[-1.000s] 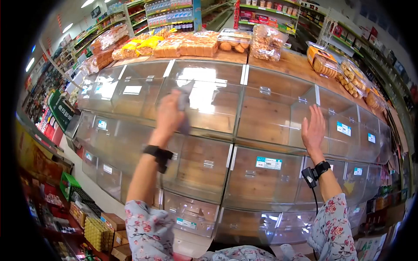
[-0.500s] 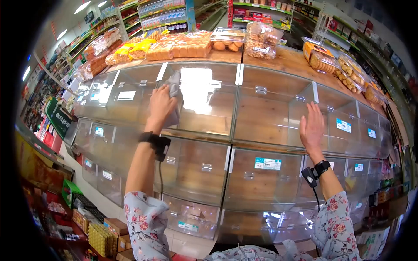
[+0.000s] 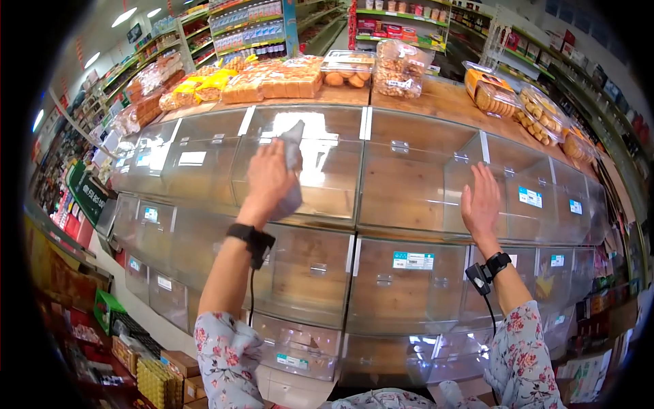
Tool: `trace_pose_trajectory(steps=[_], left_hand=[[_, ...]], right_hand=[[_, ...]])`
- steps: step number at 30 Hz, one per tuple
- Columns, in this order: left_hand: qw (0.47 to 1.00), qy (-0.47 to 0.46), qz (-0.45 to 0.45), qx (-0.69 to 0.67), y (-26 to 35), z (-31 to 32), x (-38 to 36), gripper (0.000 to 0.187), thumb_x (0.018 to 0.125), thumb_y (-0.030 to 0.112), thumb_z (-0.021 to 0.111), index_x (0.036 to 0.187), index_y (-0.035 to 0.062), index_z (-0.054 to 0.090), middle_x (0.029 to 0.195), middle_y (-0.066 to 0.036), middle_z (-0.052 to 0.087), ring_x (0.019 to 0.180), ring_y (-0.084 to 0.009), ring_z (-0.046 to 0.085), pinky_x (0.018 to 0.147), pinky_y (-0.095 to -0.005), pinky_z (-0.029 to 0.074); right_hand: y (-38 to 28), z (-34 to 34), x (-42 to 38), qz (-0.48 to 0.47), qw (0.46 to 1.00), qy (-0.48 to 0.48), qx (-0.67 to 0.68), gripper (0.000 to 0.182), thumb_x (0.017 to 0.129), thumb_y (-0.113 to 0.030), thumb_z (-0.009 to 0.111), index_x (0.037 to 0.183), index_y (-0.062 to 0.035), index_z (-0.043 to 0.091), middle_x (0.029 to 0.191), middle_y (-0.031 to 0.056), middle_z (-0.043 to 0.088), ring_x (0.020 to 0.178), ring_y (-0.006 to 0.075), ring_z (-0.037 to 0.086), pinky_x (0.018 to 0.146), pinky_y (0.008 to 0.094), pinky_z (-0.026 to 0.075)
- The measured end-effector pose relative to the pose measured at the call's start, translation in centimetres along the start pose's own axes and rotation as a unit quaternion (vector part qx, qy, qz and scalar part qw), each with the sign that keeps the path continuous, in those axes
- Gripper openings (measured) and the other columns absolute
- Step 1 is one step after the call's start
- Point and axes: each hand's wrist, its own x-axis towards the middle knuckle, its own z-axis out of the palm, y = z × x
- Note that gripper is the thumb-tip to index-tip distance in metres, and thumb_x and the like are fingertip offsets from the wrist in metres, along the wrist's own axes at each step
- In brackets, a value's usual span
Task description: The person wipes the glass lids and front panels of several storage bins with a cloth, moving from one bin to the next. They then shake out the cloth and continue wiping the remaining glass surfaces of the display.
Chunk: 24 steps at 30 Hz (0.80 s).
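The left hand holds a crumpled gray cloth on a shiny see-through panel, while the right hand is flat, with its fingers straight, beside a small blue-and-white paper tag. Both wrists wear black bands, and the pale blue sleeves have pink flowers on them. On the brown wooden top sit golden-brown bread rolls in clear wrap and a tall clear pack of tan cookies.
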Motion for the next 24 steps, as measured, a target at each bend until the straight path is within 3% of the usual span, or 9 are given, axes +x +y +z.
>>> trace_pose_trajectory(steps=[1,4,5,8,11,17,20,23,24], left_hand=[[0.998,-0.052,-0.012,-0.021,0.1,-0.8,0.7,0.053,0.075,0.009,0.058,0.126,-0.0067,0.057,0.132,-0.025,0.058,0.119,-0.0411,0.054,0.102,-0.0446,0.045],[0.996,0.002,0.060,-0.065,1.7,0.6,-0.2,0.055,0.070,0.010,0.064,0.121,-0.0081,0.057,0.127,-0.024,0.061,0.117,-0.0378,0.056,0.100,-0.0418,0.046],[0.988,0.038,0.132,-0.064,2.4,0.3,-1.5,0.054,0.071,0.009,0.063,0.122,-0.0089,0.057,0.127,-0.025,0.060,0.117,-0.0386,0.056,0.102,-0.0420,0.045],[0.984,-0.023,0.141,-0.111,1.9,-1.6,-3.3,0.058,0.072,0.006,0.059,0.128,-0.0082,0.054,0.132,-0.026,0.057,0.122,-0.0399,0.053,0.107,-0.0421,0.042],[0.997,-0.024,0.001,-0.069,-2.4,-1.6,-3.3,0.060,0.074,0.007,0.058,0.132,-0.0066,0.053,0.138,-0.025,0.053,0.124,-0.0393,0.052,0.108,-0.0421,0.041],[0.991,-0.081,-0.089,-0.051,-8.3,0.9,3.5,0.062,0.081,0.016,0.056,0.139,-0.0039,0.048,0.147,-0.022,0.046,0.134,-0.0360,0.045,0.112,-0.0423,0.037],[0.994,-0.087,-0.055,-0.037,-10.0,4.3,8.3,0.061,0.085,0.023,0.056,0.139,-0.0038,0.048,0.149,-0.021,0.044,0.137,-0.0353,0.042,0.115,-0.0415,0.034],[0.989,-0.112,-0.010,-0.091,-6.0,4.9,12.1,0.064,0.086,0.028,0.056,0.141,-0.0029,0.046,0.149,-0.022,0.043,0.140,-0.0352,0.039,0.117,-0.0406,0.032],[0.989,-0.114,0.060,-0.073,-5.2,6.7,13.2,0.067,0.087,0.032,0.056,0.143,-0.0019,0.044,0.150,-0.022,0.042,0.142,-0.0345,0.037,0.118,-0.0403,0.029]], right_hand=[[-0.1,-0.1,0.1,0.000,1.000,0.001,-0.002,0.050,0.089,-0.019,0.057,0.136,-0.0022,0.051,0.142,0.0166,0.050,0.133,0.0355,0.044,0.111,0.0475,0.034],[-0.3,0.0,0.0,0.006,1.000,-0.004,0.005,0.050,0.088,-0.018,0.057,0.135,-0.0021,0.051,0.142,0.0168,0.050,0.134,0.0356,0.044,0.111,0.0473,0.034],[-0.2,0.1,0.2,0.008,1.000,-0.005,0.008,0.050,0.088,-0.018,0.057,0.135,-0.0020,0.051,0.142,0.0168,0.050,0.134,0.0356,0.044,0.111,0.0472,0.034],[-0.2,0.0,0.2,0.002,1.000,-0.005,0.007,0.050,0.088,-0.018,0.057,0.135,-0.0019,0.051,0.142,0.0171,0.050,0.134,0.0358,0.044,0.111,0.0471,0.034],[-0.3,-0.2,0.3,0.003,1.000,-0.005,0.000,0.050,0.088,-0.017,0.057,0.135,-0.0017,0.051,0.142,0.0172,0.050,0.134,0.0357,0.044,0.111,0.0467,0.034],[-0.3,-0.2,0.3,0.000,1.000,-0.002,0.003,0.050,0.087,-0.017,0.059,0.134,-0.0014,0.052,0.142,0.0177,0.050,0.133,0.0363,0.045,0.109,0.0464,0.036],[-0.3,-0.1,0.4,-0.007,1.000,0.006,0.002,0.051,0.086,-0.017,0.060,0.134,-0.0012,0.052,0.141,0.0183,0.051,0.131,0.0368,0.046,0.108,0.0465,0.037],[-0.1,0.0,0.3,-0.014,1.000,0.012,-0.006,0.051,0.086,-0.018,0.060,0.133,-0.0014,0.053,0.140,0.0187,0.051,0.130,0.0370,0.048,0.108,0.0467,0.037],[0.0,-0.1,0.3,-0.013,1.000,0.012,-0.009,0.051,0.086,-0.018,0.060,0.133,-0.0016,0.053,0.140,0.0186,0.051,0.130,0.0369,0.048,0.108,0.0467,0.037]])
